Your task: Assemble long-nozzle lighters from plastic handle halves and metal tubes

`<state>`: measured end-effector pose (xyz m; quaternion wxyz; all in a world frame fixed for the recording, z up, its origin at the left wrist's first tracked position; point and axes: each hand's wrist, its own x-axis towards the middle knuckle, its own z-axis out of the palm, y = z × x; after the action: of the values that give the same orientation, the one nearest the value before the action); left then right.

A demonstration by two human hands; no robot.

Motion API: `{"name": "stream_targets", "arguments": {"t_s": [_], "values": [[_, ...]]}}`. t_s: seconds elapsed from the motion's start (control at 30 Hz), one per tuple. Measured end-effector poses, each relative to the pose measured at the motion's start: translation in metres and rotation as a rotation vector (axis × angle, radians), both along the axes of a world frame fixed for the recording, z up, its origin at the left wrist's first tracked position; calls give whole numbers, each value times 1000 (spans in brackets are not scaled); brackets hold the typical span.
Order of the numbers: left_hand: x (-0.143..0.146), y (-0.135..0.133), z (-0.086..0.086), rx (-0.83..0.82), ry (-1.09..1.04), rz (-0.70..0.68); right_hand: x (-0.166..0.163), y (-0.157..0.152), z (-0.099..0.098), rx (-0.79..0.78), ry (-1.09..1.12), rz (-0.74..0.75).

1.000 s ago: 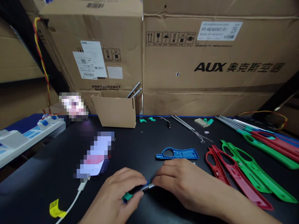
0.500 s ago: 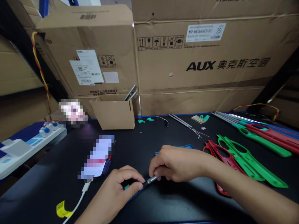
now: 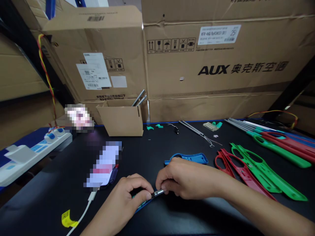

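My left hand (image 3: pixel 130 193) is closed, thumb and forefinger pinching at a blue plastic half-shell (image 3: pixel 143 208) low in the middle of the view. A bit of green shows inside that shell, mostly hidden by my fingers. From the fingertips a short silvery metal tube (image 3: pixel 158 193) with a dark end slants up to the right. Its other end sits in the pinched fingers of my right hand (image 3: pixel 176 178). Just behind the right hand lies another blue half-shell (image 3: pixel 197 158) with a looped handle, partly covered by the hand.
Red half-shells (image 3: pixel 242 167) and green half-shells (image 3: pixel 265 170) lie at right, beside assembled long-nosed pieces (image 3: pixel 283 147). Metal rods (image 3: pixel 193 128) with wires lie behind. A small cardboard box (image 3: pixel 123 121) stands at the back. A phone (image 3: pixel 104 165) on a white cable and a power strip (image 3: pixel 36 154) are left.
My right hand has come slightly down and toward me, still pinching the metal tube. The tube now lies lower along the shell, and more of the blue half-shell behind shows.
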<state>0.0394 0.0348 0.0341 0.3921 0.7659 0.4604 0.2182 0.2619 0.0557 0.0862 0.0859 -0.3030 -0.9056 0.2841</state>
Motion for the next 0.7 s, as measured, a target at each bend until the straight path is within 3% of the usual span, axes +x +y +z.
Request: {"name": "stream_targets", "arguments": {"t_s": [0.7], "values": [[0,2,2,-42,24,-18,-2,-4,-13,-182,110,-22]]}}
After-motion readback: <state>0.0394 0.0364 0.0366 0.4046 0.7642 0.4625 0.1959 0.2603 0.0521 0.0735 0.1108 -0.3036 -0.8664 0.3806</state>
